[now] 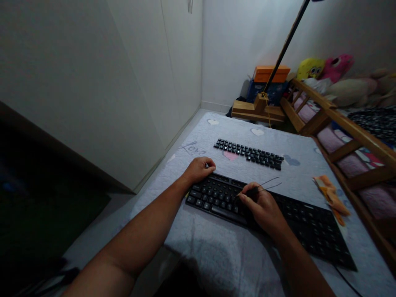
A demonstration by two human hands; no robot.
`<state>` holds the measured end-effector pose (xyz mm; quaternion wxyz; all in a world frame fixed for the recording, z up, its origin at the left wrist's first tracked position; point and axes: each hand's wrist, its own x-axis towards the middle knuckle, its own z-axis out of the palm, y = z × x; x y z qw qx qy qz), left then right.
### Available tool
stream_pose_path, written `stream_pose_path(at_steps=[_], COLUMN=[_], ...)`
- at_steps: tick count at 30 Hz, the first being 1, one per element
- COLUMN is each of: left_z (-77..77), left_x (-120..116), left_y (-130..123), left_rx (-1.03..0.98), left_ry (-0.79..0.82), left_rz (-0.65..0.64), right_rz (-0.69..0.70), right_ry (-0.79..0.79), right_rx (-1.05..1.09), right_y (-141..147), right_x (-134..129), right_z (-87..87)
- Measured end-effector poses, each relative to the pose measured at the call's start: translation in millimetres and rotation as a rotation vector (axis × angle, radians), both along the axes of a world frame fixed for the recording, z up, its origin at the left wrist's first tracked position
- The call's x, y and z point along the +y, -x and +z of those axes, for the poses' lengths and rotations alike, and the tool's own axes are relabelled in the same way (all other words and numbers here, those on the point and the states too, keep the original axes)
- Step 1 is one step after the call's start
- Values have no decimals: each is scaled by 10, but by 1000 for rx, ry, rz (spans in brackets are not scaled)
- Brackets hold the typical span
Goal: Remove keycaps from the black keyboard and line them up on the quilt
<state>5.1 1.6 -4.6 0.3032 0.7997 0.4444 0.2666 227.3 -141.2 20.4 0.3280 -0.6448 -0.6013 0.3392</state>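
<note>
right hand (262, 207) pinching wire tool (254, 190) over black keyboard (298, 220), left hand (200, 169) at keyboard's ten o'clock corner, its grip unclear, loose keycaps (251, 152) toward twelve o'clock

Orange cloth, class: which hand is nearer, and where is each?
Right. The right hand is over the keyboard, left of the orange cloth; the left hand is farther left, by the keyboard's far edge.

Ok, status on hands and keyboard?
Right hand over keyboard, gripping wire-ended tool. Left hand by keyboard's far left corner. Loose keycaps in rows beyond. Right hand hides keyboard's middle.
</note>
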Motion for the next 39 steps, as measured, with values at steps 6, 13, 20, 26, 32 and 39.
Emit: stream_pose_path(at_steps=[6,13,20,26,32,39], left_z=[255,454,332,338,303,309], left_x=[-175,-445,-517,-545,-548,-534], left_y=[-35,-206,-307,-333,-357,-374], left_rx=[-37,3,102,120,129,109], left_ry=[-208,-201,-267,-285,-299,-293], left_rz=[-178,-535,-499,-450,-422,-389], right_rz=[-36,-52,-11,0,1,-144], right_ry=[-87,-257,-344,-383,-454,-430], right_rx=[-13,-126,-168,-183,-224,-250], right_y=[45,101,112,131,151,81], right_x=[-46,-70,-77,-87,-90,-109], right_z=[16,44,6,7,3,-6])
